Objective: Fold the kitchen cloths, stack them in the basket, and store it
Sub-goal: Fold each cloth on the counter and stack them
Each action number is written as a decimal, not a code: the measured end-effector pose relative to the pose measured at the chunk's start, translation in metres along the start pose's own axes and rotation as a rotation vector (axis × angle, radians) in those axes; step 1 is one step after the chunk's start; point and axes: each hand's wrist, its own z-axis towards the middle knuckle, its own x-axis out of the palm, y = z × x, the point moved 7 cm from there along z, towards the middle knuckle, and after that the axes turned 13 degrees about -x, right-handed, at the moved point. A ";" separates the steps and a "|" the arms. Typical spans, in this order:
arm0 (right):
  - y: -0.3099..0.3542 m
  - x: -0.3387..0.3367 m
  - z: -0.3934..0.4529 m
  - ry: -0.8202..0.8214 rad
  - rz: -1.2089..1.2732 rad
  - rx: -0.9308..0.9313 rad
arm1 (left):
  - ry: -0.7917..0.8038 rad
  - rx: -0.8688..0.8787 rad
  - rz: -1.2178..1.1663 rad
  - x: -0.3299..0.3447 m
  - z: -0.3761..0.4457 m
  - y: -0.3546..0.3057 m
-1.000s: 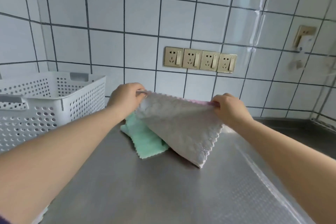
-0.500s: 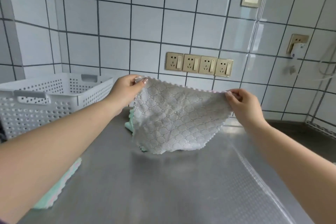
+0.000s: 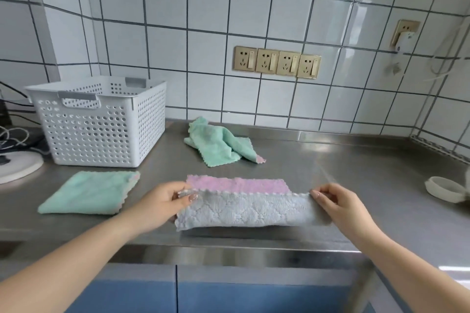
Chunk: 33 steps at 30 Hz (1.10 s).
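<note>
Head view: a grey-and-pink cloth (image 3: pixel 244 207) is held half-folded near the front edge of the steel counter (image 3: pixel 356 175), its pink inner face showing along the far strip and the grey patterned face turned toward the camera. Its left corner is pinched by the left hand (image 3: pixel 162 201) between thumb and fingers, while its right corner is pinched by the right hand (image 3: pixel 335 202) in the same way. A folded green cloth (image 3: pixel 89 192) is laid flat to the left, just in front of the white perforated basket (image 3: pixel 101 122). A crumpled green cloth (image 3: pixel 218 146) is seen farther back, near the tiled wall (image 3: pixel 178 33), beneath a row of four sockets (image 3: pixel 276 62).
</note>
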 end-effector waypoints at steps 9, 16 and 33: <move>-0.013 0.005 0.000 0.066 -0.027 0.110 | -0.010 -0.085 -0.041 0.007 0.007 0.015; -0.042 0.031 0.040 0.120 -0.131 0.131 | -0.107 -0.124 0.084 0.008 0.053 0.023; -0.081 0.064 0.077 0.203 -0.330 0.184 | -0.144 -0.180 0.338 0.014 0.109 0.045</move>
